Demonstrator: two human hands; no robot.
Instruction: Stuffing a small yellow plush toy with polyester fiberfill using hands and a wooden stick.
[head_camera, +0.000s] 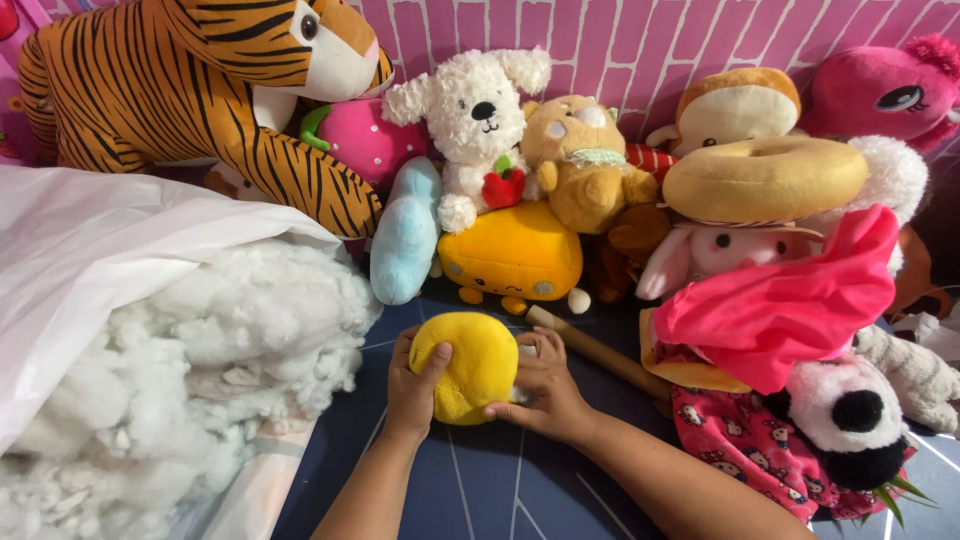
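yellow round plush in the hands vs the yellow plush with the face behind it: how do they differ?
The round yellow plush is plain, with no face showing, and is gripped between the left hand and right hand. The yellow face plush is blockier and deeper orange-yellow, with eyes and small feet, and sits untouched among the other toys. The held one looks smaller. Both are soft yellow plush.

The round cushion (468, 366) sits at the centre, the left hand (413, 385) touching it at nine o'clock and the right hand (545, 388) at three. At nine to ten o'clock lies the stuffing heap (200, 360) in its plastic bag (90, 250), with the tiger (200, 90) behind at eleven. The wooden stick (600, 352) lies at two o'clock, with the dog toy (475, 120) at twelve and the panda toy (845, 415) at three.
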